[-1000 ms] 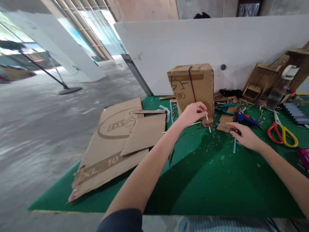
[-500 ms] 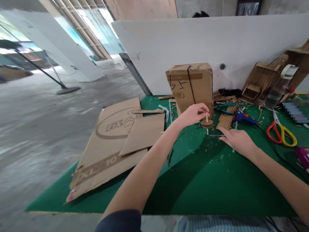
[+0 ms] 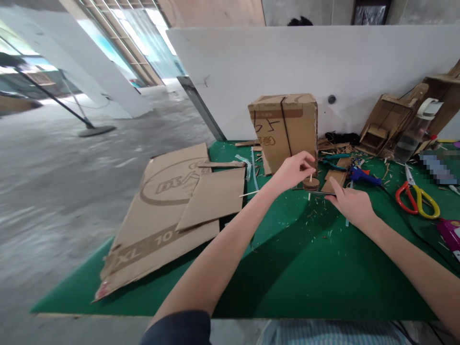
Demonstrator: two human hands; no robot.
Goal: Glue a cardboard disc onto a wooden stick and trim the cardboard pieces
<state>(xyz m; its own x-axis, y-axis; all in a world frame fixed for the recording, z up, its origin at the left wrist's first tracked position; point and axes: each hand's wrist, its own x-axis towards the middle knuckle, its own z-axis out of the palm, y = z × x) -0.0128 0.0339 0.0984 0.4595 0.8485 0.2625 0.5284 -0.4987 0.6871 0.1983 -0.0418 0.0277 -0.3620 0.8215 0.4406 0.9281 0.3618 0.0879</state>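
Note:
My left hand (image 3: 292,171) pinches the top of a thin wooden stick that runs through a small round cardboard disc (image 3: 311,183), held upright just above the green mat (image 3: 287,268). My right hand (image 3: 350,203) rests on the mat right of the disc, fingertips touching a thin dark stick (image 3: 316,192) lying under it. A tall cardboard box (image 3: 285,129) stands directly behind both hands. A flat brown cardboard piece (image 3: 336,179) lies beside my right hand.
Large flattened cardboard sheets (image 3: 172,211) cover the mat's left part. A blue glue gun (image 3: 364,177), green pliers (image 3: 336,157), red-and-yellow scissors (image 3: 419,199), a plastic bottle (image 3: 413,132) and cardboard models (image 3: 390,120) lie at right. A white partition (image 3: 323,72) stands behind. Scraps litter the mat.
My right hand slid left and forward toward the disc, onto the thin dark stick. My left hand lifted the stick and disc slightly and kept its pinch.

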